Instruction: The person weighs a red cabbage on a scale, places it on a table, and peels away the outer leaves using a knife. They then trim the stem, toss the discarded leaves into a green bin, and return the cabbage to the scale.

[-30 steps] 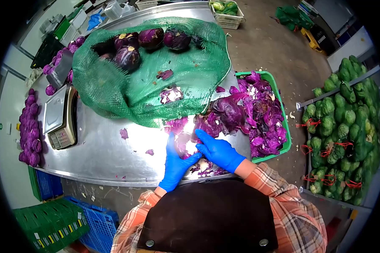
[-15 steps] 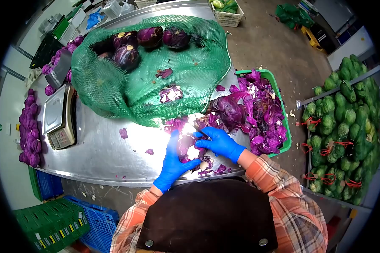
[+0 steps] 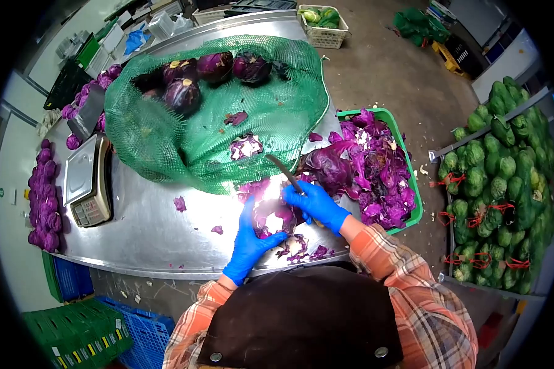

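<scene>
In a blue glove, my left hand point(image 3: 250, 240) grips the near left side of a red cabbage point(image 3: 276, 222) on the metal table. The cabbage shows a pale cut face, partly washed out by glare. My gloved right hand point(image 3: 317, 208) is closed round a knife point(image 3: 284, 168), its dark blade pointing up and left above the cabbage. Purple leaf scraps point(image 3: 294, 247) lie just in front of the cabbage. Beyond the hands spreads a green mesh bag point(image 3: 212, 138) holding several whole red cabbages point(image 3: 215, 66). A large loose leaf point(image 3: 329, 167) rests right of the knife.
A green crate point(image 3: 417, 206) heaped with purple leaves stands at the table's right edge. On the left are a weighing scale point(image 3: 87, 178) and a row of red cabbages point(image 3: 45, 200). Netted green cabbages point(image 3: 498, 184) fill a rack at the right. Crates point(image 3: 77, 332) sit low left.
My right hand has drawn the knife up off the cabbage, so its blade now shows clearly. The cabbage's pale cut face has turned more into view. My left hand keeps its hold.
</scene>
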`<state>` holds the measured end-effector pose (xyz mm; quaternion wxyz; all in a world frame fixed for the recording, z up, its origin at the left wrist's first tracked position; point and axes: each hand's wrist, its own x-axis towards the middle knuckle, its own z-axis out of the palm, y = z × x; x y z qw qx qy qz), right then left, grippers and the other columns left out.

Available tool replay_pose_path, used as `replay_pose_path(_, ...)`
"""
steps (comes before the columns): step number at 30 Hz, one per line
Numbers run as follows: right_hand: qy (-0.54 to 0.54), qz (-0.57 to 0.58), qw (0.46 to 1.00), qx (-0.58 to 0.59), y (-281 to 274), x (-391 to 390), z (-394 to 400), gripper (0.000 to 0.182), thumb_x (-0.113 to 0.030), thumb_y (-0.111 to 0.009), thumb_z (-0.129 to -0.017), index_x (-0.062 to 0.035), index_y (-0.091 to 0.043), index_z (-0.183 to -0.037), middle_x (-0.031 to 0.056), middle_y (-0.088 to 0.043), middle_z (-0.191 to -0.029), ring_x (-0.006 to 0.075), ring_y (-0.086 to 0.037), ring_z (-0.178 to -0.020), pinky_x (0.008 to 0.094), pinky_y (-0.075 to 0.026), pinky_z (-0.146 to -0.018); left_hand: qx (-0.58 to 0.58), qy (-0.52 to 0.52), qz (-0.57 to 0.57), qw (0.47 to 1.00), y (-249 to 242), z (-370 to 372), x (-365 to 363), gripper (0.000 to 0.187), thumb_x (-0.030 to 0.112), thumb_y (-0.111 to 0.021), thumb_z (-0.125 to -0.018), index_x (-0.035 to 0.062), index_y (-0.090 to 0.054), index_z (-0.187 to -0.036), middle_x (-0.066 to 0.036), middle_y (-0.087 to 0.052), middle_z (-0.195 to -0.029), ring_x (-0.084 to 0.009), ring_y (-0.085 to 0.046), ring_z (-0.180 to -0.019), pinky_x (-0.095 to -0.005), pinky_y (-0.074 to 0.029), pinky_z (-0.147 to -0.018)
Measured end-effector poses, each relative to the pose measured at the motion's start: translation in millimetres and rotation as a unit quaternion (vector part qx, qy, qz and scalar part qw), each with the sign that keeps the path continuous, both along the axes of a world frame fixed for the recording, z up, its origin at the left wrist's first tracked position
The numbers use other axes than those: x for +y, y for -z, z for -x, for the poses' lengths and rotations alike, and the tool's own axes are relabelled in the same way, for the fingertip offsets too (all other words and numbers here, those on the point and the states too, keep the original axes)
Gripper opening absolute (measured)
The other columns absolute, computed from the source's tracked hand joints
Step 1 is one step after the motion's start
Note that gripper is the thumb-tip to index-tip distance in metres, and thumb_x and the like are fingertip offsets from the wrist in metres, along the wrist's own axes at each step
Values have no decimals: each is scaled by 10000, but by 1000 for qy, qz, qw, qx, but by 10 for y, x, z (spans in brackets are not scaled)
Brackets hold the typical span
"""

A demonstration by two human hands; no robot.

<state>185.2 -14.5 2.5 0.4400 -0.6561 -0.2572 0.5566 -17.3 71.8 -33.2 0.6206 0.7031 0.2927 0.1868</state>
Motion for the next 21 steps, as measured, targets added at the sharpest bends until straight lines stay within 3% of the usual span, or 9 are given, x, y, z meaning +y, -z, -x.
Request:
replay_pose_path(2,-25,-79,995,-59,-3,-18,103,501,-350,-670,-869,-66,-530,-1257,49,-609,-971,164,-599,-742,328,-502,-580,-7,7,-20,1000,27,26,11,1139,271,-892,-609,35,-194,-1476,-172,-364,-1418,-258,-424,-1279,-388,-356,-1075)
replay_pose_path(4,-66,5,998,3,-91,-13,144,578,-337,-695,-849,-58,-490,-1312,54,-588,-981,127,-584,-727,282,-489,-515,-6,15,-17,1000,22,46,-1,1151,272,-895,-601,34,-188,-1478,-167,-347,-1437,-256,-411,-1292,-392,-343,-1084)
replay_pose_path(8,-87,24,996,-28,11,-26,99,508,-349,-690,-847,-53,-562,-1240,66,-586,-840,80,-572,-720,252,-458,-446,-25,49,-41,998,54,158,34,1184,322,-895,-596,43,-166,-1487,-172,-268,-1494,-281,-317,-1367,-403,-302,-1109)
replay_pose_path(12,-5,-120,959,-258,669,59,48,447,-355,-650,-862,-53,-598,-1188,131,-667,-958,205,-640,-842,352,-527,-715,-33,57,-8,998,112,246,60,1194,321,-902,-580,45,-174,-1484,-161,-270,-1491,-280,-314,-1366,-407,-285,-1119)
replay_pose_path(13,-8,-4,977,-214,293,89,3,455,-349,-642,-863,-52,-591,-1203,158,-671,-1043,260,-642,-924,383,-492,-846,-44,57,-11,997,90,267,34,1200,314,-907,-573,42,-172,-1482,-161,-278,-1483,-277,-317,-1361,-408,-280,-1122)
replay_pose_path(15,38,-36,982,-181,605,68,-55,425,-363,-657,-861,-52,-608,-1146,79,-613,-802,167,-579,-637,315,-459,-565,-48,49,-5,998,12,294,10,1195,263,-914,-566,42,-174,-1478,-152,-308,-1461,-260,-337,-1348,-400,-297,-1116)
replay_pose_path(17,80,-6,992,-97,623,58,-38,406,-361,-668,-859,-53,-612,-1118,35,-580,-680,122,-541,-488,278,-436,-414,-59,24,28,998,-63,261,-59,1192,238,-916,-562,45,-177,-1477,-143,-321,-1451,-252,-348,-1340,-395,-307,-1111)
replay_pose_path(20,80,56,992,-73,535,56,-36,396,-335,-676,-827,-78,-623,-1124,95,-656,-897,163,-605,-688,318,-505,-574,-69,-6,47,996,-37,298,-124,1188,225,-917,-559,50,-181,-1476,-136,-322,-1449,-248,-357,-1334,-391,-318,-1106)
replay_pose_path(21,104,11,988,-113,713,62,-19,397,-343,-675,-823,-78,-626,-1115,115,-659,-923,200,-625,-733,343,-518,-617,-78,-8,51,996,6,310,-136,1188,225,-917,-559,52,-183,-1476,-135,-321,-1450,-248,-358,-1333,-391,-320,-1105)
